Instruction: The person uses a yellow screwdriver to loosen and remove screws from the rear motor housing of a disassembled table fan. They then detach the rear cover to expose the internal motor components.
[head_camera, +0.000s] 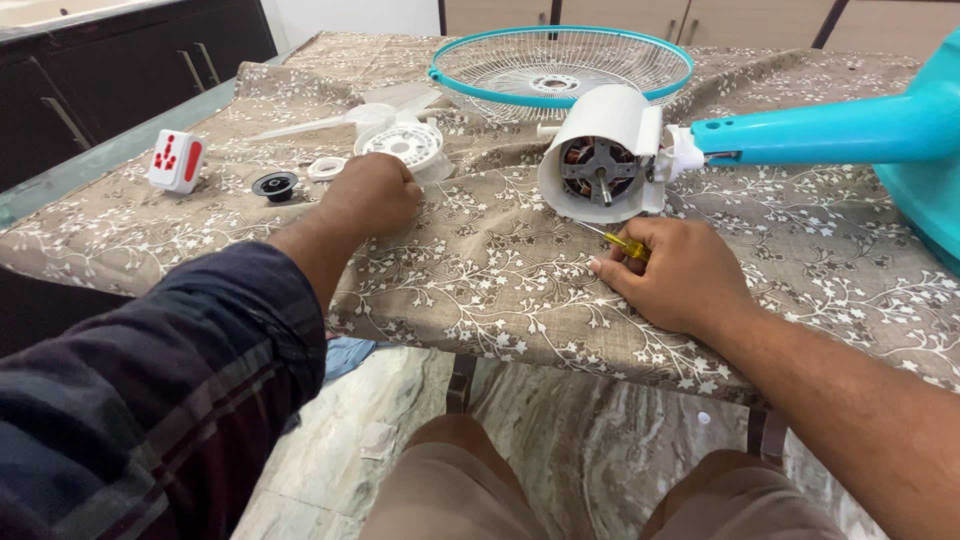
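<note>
Your right hand (675, 275) lies knuckles-up on the cloth (500, 260), fingers curled round a yellow screwdriver (622, 242), tip aimed at the motor (600, 165) just above it. Motor's in its white housing, on the teal stand (830, 130), shaft facing you. Left hand (372, 192) is a closed fist on the cloth; can't tell if anything's inside. Near it: white disc (408, 145), ring (327, 167), black knob (275, 185). Grille (560, 65) lies behind the motor.

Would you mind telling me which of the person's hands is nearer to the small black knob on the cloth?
Left. The left hand rests closed just to the right of the black knob; the right hand, holding a yellow screwdriver, lies far across the table by the fan motor.
</note>
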